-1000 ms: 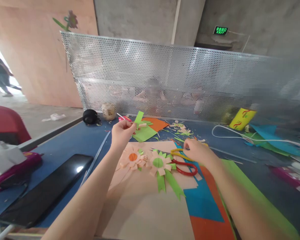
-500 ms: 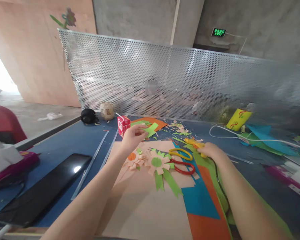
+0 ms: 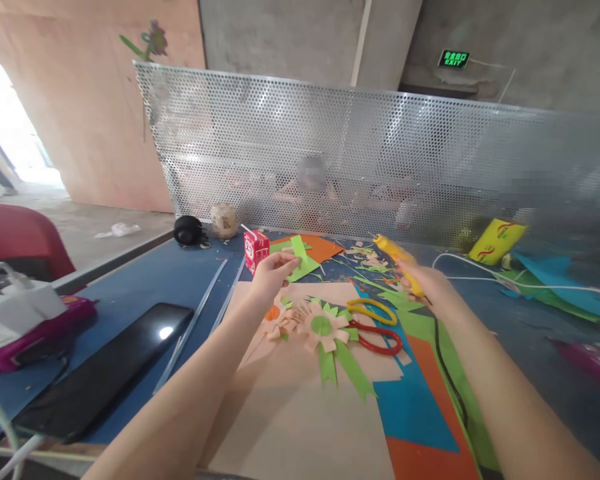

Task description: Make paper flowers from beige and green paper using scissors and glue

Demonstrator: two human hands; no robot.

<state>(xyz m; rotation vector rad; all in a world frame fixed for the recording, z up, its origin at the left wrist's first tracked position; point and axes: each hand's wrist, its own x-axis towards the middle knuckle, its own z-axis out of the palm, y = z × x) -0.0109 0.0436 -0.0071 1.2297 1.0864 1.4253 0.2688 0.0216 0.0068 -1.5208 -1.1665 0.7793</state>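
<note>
Between the thumb and fingers of my left hand (image 3: 275,272) is a green paper strip (image 3: 299,249), held above the back of the paper sheets. My right hand (image 3: 423,280) is wrapped round a yellow hot glue gun (image 3: 393,253), lifted with its nozzle pointing up and away to the left; a black cord (image 3: 446,357) trails from it under my forearm. Between my arms lies a paper flower (image 3: 321,325) with peach petals, a green centre and green tails. Beside it is another flower with an orange centre (image 3: 272,313), partly hidden by my left arm.
Scissors with red and yellow handles (image 3: 380,337) lie right of the flower, on peach, blue and orange sheets (image 3: 415,413). A red drink carton (image 3: 256,251) and paper scraps (image 3: 367,257) sit farther back. A black phone (image 3: 105,367) is at left. A perforated metal screen (image 3: 280,140) bounds the table.
My right hand has raised the glue gun off the papers, its nozzle now tilted upward. The green strip in my left hand has turned more upright. The view has shifted slightly left.
</note>
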